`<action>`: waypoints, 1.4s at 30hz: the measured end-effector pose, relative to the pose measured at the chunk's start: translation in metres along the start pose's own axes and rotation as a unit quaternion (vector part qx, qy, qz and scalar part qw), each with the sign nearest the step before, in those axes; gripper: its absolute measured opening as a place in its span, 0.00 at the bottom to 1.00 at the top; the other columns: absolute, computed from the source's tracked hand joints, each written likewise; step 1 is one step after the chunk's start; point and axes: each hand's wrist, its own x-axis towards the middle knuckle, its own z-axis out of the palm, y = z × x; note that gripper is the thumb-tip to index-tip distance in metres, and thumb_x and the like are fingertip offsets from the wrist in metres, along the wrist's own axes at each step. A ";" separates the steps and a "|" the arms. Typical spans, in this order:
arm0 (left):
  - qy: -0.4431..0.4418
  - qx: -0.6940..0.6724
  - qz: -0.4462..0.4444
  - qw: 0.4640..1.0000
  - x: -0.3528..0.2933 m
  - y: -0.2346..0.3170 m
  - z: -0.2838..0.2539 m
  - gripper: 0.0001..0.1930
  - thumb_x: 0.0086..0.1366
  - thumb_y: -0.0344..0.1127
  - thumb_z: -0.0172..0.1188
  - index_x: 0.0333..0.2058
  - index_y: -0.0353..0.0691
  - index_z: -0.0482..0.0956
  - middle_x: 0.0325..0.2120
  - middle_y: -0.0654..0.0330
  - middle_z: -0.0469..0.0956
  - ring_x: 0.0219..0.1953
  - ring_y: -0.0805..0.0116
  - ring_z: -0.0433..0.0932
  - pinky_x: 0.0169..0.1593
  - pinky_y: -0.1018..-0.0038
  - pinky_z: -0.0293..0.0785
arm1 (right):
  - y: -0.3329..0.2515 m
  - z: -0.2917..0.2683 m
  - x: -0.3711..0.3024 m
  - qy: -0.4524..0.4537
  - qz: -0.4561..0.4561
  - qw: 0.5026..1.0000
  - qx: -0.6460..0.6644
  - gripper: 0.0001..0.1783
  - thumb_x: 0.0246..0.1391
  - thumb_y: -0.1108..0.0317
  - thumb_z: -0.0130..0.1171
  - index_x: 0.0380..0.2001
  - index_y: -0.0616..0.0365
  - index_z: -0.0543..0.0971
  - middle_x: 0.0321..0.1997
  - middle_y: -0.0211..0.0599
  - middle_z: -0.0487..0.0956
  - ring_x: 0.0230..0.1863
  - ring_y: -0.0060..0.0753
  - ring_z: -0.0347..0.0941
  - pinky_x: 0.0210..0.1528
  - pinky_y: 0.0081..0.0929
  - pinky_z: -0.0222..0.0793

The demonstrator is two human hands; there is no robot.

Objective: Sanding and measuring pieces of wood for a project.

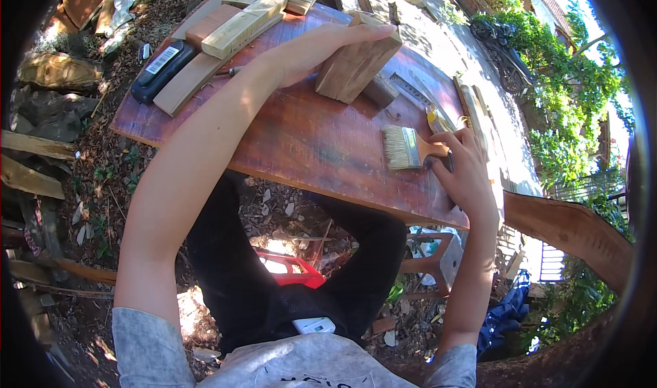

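At the far side of the reddish wooden table, my left hand is closed on a brown wooden block. The block stands tilted, with its broad face toward me; most of my left fingers are hidden behind it. On the right, my right hand has its fingers closed round the wooden handle of a paintbrush. Pale bristles point left, close over the tabletop. Beyond the brush are a metal square and a yellow tape measure. A smaller dark wood piece rests beside the block.
Several wood pieces are stacked at the table's far left, next to a black case with a white label. Under the table are a red plastic stool and leaf litter. A curved plank extends at the right.
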 end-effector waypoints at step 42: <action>-0.089 -0.132 -0.012 0.987 0.006 -0.007 -0.011 0.39 0.81 0.64 0.54 0.74 0.36 0.68 0.66 0.55 0.76 0.67 0.66 0.75 0.71 0.64 0.70 | -0.058 -0.029 -0.002 0.088 -0.103 0.982 0.129 0.14 0.58 0.72 0.73 0.47 0.59 0.85 0.43 0.45 0.87 0.40 0.57 0.84 0.42 0.46 0.77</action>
